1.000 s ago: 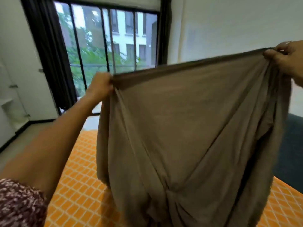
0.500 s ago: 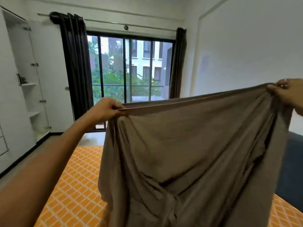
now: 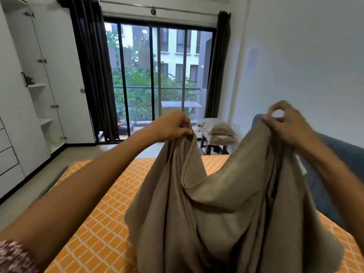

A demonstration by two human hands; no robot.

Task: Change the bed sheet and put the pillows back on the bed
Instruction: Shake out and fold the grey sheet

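A grey-brown bed sheet [image 3: 220, 209] hangs bunched between my two hands above the bed. My left hand [image 3: 173, 125] grips one gathered part of its top edge. My right hand [image 3: 285, 123] pinches another part at the upper right. The edge sags in a dip between the hands. Below lies the mattress [image 3: 102, 223] with an orange cover crossed by white diamond lines. Two pillows [image 3: 216, 131] in grey-brown cases are stacked on a small dark stool beyond the far end of the bed, by the window.
A dark blue headboard or sofa edge [image 3: 338, 154] runs along the right wall. White wardrobes [image 3: 25, 95] with an open door stand on the left. A sliding glass door [image 3: 157, 75] with dark curtains fills the far wall. Bare floor [image 3: 29, 186] lies left of the bed.
My hands have dropped and come closer together, so the sheet's taut top edge now sags. The view has lifted, showing the pillows and more of the bed.
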